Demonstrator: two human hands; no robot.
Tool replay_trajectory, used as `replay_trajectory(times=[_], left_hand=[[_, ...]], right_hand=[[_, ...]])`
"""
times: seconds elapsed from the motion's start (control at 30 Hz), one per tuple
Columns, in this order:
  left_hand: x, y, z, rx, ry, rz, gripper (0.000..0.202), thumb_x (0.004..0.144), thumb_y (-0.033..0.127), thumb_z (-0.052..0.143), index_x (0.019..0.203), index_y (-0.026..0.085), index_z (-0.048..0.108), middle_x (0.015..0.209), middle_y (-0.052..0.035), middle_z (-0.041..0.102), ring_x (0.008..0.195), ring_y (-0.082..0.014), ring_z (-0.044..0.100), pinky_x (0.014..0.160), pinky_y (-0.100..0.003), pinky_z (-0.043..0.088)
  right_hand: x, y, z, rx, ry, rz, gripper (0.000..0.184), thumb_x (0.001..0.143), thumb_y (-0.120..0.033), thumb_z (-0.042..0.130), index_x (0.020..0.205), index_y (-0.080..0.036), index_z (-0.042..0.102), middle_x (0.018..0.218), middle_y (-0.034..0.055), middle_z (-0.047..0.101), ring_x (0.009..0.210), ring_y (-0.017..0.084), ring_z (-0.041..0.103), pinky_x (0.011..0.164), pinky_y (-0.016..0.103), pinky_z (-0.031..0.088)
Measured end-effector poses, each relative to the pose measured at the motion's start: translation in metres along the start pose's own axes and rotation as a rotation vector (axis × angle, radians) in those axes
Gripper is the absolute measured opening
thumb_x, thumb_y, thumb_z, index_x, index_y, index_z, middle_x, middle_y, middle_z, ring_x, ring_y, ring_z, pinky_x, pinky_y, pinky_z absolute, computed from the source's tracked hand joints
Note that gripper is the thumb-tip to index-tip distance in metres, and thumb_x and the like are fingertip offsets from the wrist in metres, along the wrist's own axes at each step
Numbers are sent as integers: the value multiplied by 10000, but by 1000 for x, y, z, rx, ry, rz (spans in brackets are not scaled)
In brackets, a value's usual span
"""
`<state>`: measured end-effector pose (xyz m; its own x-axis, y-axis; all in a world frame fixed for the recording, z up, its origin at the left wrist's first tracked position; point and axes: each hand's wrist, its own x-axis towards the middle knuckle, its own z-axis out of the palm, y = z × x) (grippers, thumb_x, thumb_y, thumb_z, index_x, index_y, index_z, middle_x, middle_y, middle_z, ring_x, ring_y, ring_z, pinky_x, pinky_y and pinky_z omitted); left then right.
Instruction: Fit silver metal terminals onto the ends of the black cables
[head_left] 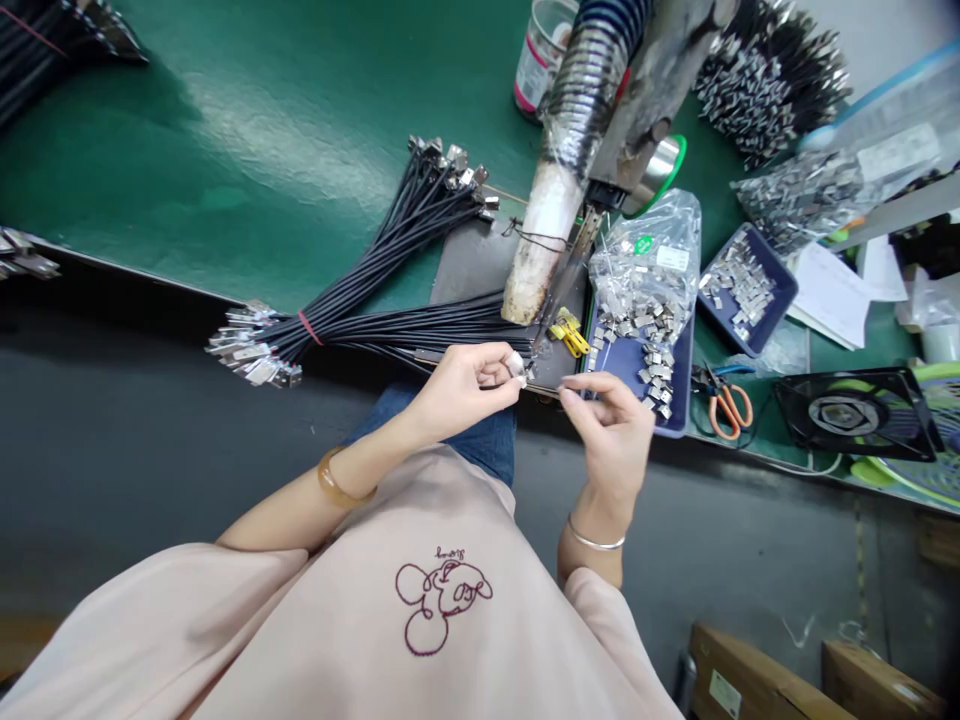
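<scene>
My left hand (474,388) is closed at the front edge of the bench, thumb and forefinger pinched at the end of a black cable with a small shiny tip. White wrapping covers one of its fingertips. Just to the right, my right hand (611,425) is closed in a pinch, and whatever lies between its fingertips is too small to make out. A bundle of black cables (352,265) with metal connectors, tied by a red band, lies left of my hands. Beyond my right hand sits a blue tray (679,385) with loose metal connector shells (657,372).
A ducted tube (536,235) and a soldering iron-like tool (574,265) hang above the hands. Yellow clips (570,332) lie beneath. Rightward are a second blue tray (784,290), orange-handled pliers (726,410) and a black fan (855,412). A jar (534,70) stands behind.
</scene>
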<state>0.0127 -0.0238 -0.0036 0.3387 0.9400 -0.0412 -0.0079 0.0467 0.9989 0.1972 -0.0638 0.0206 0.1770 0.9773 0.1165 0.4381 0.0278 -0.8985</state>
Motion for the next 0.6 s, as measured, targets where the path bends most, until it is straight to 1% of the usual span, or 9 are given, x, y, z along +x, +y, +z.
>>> replay_trajectory(times=[0.07, 0.13, 0.17, 0.23, 0.4, 0.6], left_hand=[[-1, -1, 3, 62, 40, 28, 59, 782, 171, 633, 756, 139, 590, 590, 41, 532, 523, -57, 471, 555, -186, 410], [-2, -1, 5, 122, 75, 52, 61, 782, 169, 625, 749, 141, 583, 620, 37, 530, 555, -60, 467, 572, -188, 407], [-3, -1, 6, 148, 91, 62, 62, 780, 165, 622, 744, 143, 577, 628, 38, 524, 565, -61, 461, 575, -187, 401], [-4, -1, 8, 186, 112, 74, 61, 772, 151, 616, 741, 147, 565, 628, 44, 503, 568, -59, 440, 565, -184, 381], [-6, -3, 10, 209, 130, 75, 72, 772, 145, 611, 742, 155, 546, 625, 49, 492, 553, -56, 418, 538, -176, 353], [-7, -7, 9, 226, 128, 77, 75, 789, 167, 618, 753, 159, 553, 636, 37, 517, 555, -63, 438, 539, -180, 364]], right_hand=[[-4, 4, 14, 11, -14, 11, 162, 863, -357, 687, 865, -197, 716, 790, 2, 710, 443, 52, 369, 436, 235, 318], [-5, 8, 24, -1, -2, -8, 201, 912, -375, 639, 850, -197, 711, 751, 3, 706, 507, 81, 487, 516, 248, 414], [-6, 10, 27, -10, 0, -24, 225, 934, -379, 612, 837, -198, 704, 749, 6, 708, 553, 98, 543, 561, 256, 451], [-6, 11, 29, -26, -10, -50, 257, 963, -381, 569, 829, -200, 691, 768, 14, 716, 627, 120, 610, 618, 269, 490], [-6, 9, 28, -69, -31, -67, 279, 979, -400, 538, 836, -203, 675, 796, 22, 718, 691, 141, 650, 656, 281, 512], [-6, 10, 29, -99, -56, -78, 283, 977, -400, 541, 815, -202, 661, 772, 10, 702, 658, 127, 629, 614, 263, 476]])
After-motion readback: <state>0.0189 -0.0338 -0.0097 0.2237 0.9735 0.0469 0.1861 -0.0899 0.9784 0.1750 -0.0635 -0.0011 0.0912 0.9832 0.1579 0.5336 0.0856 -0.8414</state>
